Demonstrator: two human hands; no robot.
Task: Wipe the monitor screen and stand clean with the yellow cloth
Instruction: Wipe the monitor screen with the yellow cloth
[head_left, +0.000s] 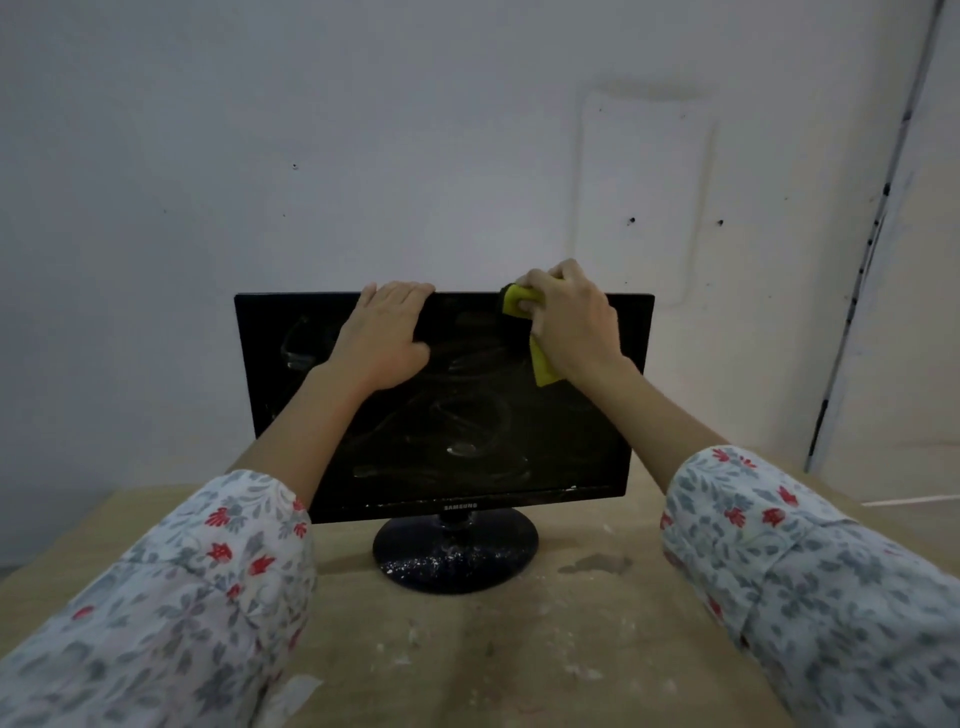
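A black monitor (467, 426) stands upright on a wooden table, its dark screen smeared with pale swirls. Its round black stand (456, 558) is speckled with white dust. My left hand (382, 338) lies over the screen's upper middle, fingers hooked over the top edge. My right hand (571, 317) grips the yellow cloth (543, 366) and presses it against the top right part of the screen; one end of the cloth pokes out at the top bezel, another hangs below my palm.
The wooden table (597, 623) carries white dust, a damp patch right of the stand, and a pale scrap (291, 696) near the front edge. A white wall is close behind the monitor. A door edge runs down the right side.
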